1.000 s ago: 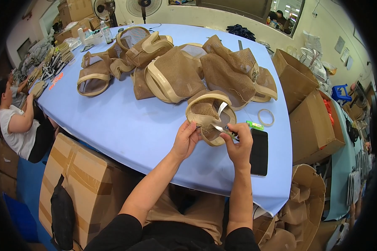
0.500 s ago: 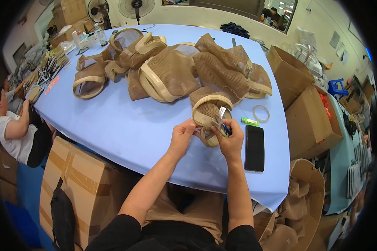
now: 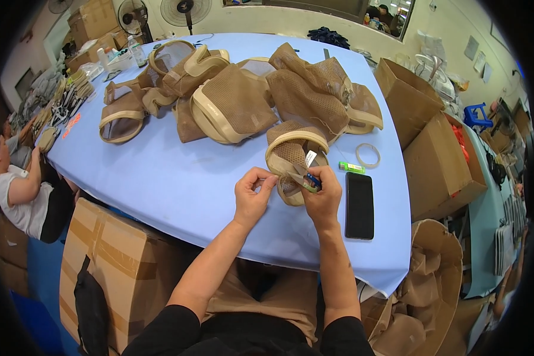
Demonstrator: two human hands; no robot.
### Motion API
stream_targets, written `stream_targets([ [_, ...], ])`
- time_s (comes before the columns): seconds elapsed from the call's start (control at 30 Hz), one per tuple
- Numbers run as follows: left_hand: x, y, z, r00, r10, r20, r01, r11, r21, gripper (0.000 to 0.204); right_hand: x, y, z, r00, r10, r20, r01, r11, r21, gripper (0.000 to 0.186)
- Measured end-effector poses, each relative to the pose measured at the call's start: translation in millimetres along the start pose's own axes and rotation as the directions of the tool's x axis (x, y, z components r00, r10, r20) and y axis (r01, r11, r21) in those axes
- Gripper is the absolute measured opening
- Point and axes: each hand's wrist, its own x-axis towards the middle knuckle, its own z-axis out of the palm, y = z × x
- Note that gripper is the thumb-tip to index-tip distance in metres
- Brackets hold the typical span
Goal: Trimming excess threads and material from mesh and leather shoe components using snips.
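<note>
My left hand (image 3: 254, 199) pinches at the lower left edge of a brown mesh bag (image 3: 282, 136) with beige binding and a white tag; fine threads may be between its fingertips, too small to be sure. My right hand (image 3: 322, 202) grips small snips (image 3: 312, 181) with blue on the handle, their metal blades lying over the bag's opening. The bag rests on the pale blue table (image 3: 160, 178). Right of my hands lie a black phone (image 3: 359, 205), a small green tube (image 3: 351, 167) and a ring of tape (image 3: 368, 155).
Several more mesh bags (image 3: 231, 104) are piled behind. A person in white (image 3: 24, 190) sits at the left. Cardboard boxes stand right (image 3: 427, 172) and below left (image 3: 110, 267); an open carton of mesh pieces (image 3: 424, 285) is below right. Fans (image 3: 186, 13) stand behind the table.
My left hand has shifted slightly left and now pinches at the bag's edge. My right hand has moved left with the snips, lowering the blades toward that pinch.
</note>
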Motion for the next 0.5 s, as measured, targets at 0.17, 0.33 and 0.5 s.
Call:
stream_targets([
  [0.17,2.2,2.2,0.3,0.989,0.093,-0.111,-0.104,0.989,-0.105,0.012,-1.3,8.3,0.1,0.999,0.013,-0.042,-0.014,1.0,-0.016,0.019],
  [0.33,7.3,2.4,-6.2,0.944,0.031,-0.327,-0.057,0.996,-0.07,0.016,0.6,4.0,-1.0,0.999,0.012,-0.041,-0.013,0.999,-0.032,0.018],
  [0.5,4.4,6.9,1.1,0.964,0.044,-0.262,-0.03,0.998,0.057,0.017,-0.2,4.5,-0.6,1.0,0.012,-0.022,-0.012,1.0,-0.019,0.018],
])
